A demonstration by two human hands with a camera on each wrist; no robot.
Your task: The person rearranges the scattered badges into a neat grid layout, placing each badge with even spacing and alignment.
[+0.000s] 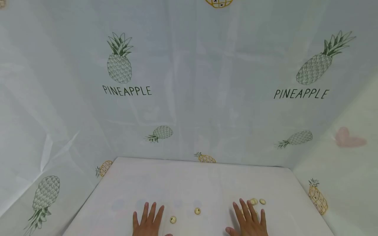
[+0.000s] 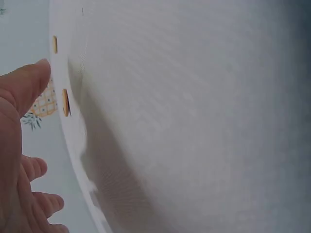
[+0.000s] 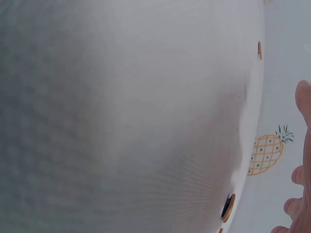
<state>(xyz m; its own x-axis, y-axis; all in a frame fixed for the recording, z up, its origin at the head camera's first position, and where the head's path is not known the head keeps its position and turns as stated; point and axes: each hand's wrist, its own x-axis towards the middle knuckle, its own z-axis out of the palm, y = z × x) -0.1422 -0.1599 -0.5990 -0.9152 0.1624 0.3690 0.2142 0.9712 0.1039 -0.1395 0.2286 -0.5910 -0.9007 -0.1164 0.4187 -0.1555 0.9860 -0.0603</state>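
My left hand (image 1: 148,223) is at the near side of the white table, fingers straight and spread, holding nothing. Just right of it lies a small round tan disc (image 1: 173,219) with a dark mark. A second such disc (image 1: 197,211) sits farther right, between the hands. The right hand (image 1: 249,222) is also spread and holds nothing. Beyond its fingertips lie a pale disc (image 1: 253,201) and another disc (image 1: 262,201); its fingers partly hide more. In the left wrist view, the palm (image 2: 12,121) appears raised off the surface, as does the right hand (image 3: 305,165) in the right wrist view.
The white tabletop (image 1: 183,183) ends at a back edge against a pale hanging sheet (image 1: 189,82) printed with pineapples. Similar sheeting stands along the left (image 1: 23,131) and right (image 1: 354,180) sides of the table.
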